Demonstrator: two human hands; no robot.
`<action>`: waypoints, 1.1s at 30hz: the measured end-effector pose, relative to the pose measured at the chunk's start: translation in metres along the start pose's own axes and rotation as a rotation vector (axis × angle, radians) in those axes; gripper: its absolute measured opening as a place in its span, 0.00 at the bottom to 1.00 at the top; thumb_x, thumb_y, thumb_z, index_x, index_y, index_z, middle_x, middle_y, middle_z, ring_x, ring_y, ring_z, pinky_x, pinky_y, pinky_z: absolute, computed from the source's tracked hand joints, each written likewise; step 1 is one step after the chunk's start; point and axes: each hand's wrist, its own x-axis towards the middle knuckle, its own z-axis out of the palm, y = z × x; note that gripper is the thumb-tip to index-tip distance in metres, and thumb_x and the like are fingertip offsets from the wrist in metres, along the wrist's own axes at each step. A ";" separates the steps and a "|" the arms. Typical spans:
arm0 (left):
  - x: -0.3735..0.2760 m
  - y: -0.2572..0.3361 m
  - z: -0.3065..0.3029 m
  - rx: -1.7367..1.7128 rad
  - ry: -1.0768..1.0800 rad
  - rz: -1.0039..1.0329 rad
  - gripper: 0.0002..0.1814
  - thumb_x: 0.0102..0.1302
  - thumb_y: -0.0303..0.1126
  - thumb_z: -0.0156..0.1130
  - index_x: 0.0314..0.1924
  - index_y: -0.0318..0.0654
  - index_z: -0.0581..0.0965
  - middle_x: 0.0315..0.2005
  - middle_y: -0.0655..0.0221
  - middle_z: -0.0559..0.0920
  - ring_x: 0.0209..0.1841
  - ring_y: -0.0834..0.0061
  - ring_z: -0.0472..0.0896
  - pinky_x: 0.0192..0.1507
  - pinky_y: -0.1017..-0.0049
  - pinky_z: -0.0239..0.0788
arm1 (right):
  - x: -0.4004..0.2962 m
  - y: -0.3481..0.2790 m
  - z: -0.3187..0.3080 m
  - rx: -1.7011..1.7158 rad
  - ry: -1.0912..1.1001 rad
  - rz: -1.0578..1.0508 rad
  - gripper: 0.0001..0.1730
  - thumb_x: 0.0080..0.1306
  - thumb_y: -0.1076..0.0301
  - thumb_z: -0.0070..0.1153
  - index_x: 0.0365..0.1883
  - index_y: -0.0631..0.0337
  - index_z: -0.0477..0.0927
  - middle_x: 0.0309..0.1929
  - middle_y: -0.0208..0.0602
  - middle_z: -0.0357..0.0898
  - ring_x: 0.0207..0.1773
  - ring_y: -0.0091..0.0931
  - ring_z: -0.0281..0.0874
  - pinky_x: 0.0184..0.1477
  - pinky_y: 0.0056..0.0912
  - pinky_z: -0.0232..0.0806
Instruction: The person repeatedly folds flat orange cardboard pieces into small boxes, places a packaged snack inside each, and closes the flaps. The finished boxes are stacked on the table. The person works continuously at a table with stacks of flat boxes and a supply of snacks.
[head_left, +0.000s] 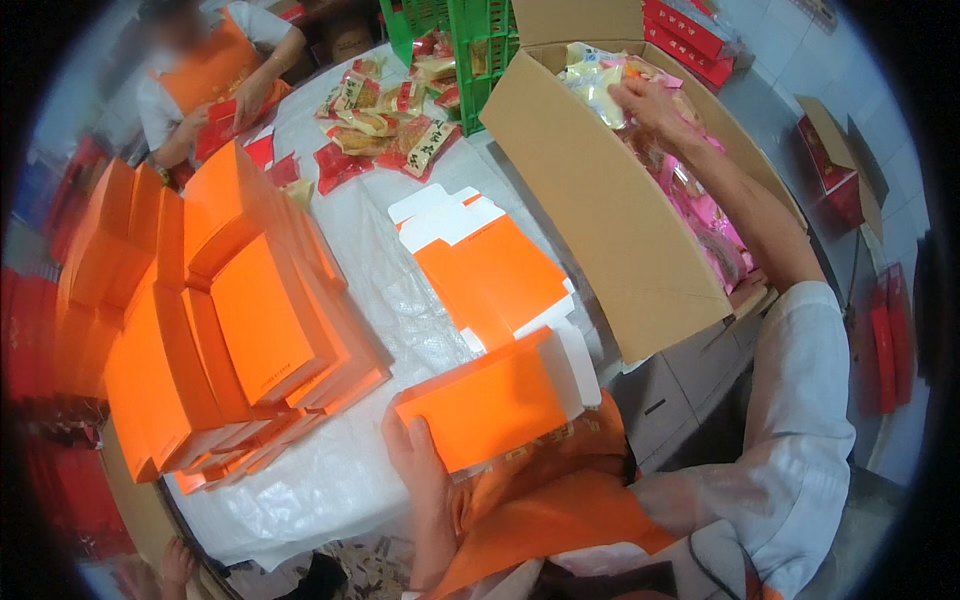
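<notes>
My left hand (420, 450) holds an orange cardboard box (487, 401) by its near left end, thumb on the face. The box's right end is open, with a white flap standing out. My right hand (637, 101) reaches into a large brown carton (615, 217) at the upper right, its fingers at a pale plastic packet (596, 86); whether they grip it, I cannot tell. Pink wrapped packets (697, 202) fill the carton below my forearm. Flat orange box blanks (491, 266) with white flaps lie on the table just beyond the held box.
Stacked orange boxes (262, 315) cover the table's left side. Red and cream packets (382, 124) lie at the back beside a green plastic crate (480, 67). Across the table a person (217, 75) in an orange apron holds a red item. Another hand (178, 561) shows at lower left.
</notes>
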 end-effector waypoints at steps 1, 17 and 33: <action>0.000 0.004 0.006 -0.062 0.013 -0.029 0.19 0.64 0.27 0.40 0.55 0.30 0.62 0.48 0.60 0.67 0.50 0.69 0.67 0.53 0.71 0.59 | 0.001 0.001 -0.007 -0.043 0.057 -0.050 0.19 0.62 0.56 0.48 0.36 0.65 0.76 0.31 0.25 0.73 0.33 0.17 0.66 0.37 0.23 0.61; -0.010 -0.011 -0.001 -0.295 0.167 0.043 0.23 0.69 0.39 0.44 0.59 0.37 0.56 0.48 0.64 0.67 0.49 0.75 0.67 0.51 0.74 0.62 | -0.203 -0.126 0.022 0.214 -0.466 0.076 0.12 0.67 0.64 0.44 0.40 0.64 0.74 0.32 0.24 0.72 0.35 0.12 0.66 0.37 0.15 0.61; -0.013 -0.009 0.000 -0.250 0.148 0.033 0.21 0.70 0.39 0.40 0.59 0.36 0.56 0.48 0.61 0.70 0.49 0.73 0.71 0.49 0.75 0.66 | -0.228 -0.135 0.090 0.032 -0.395 -0.244 0.09 0.63 0.68 0.49 0.39 0.63 0.70 0.26 0.37 0.73 0.29 0.24 0.73 0.32 0.24 0.65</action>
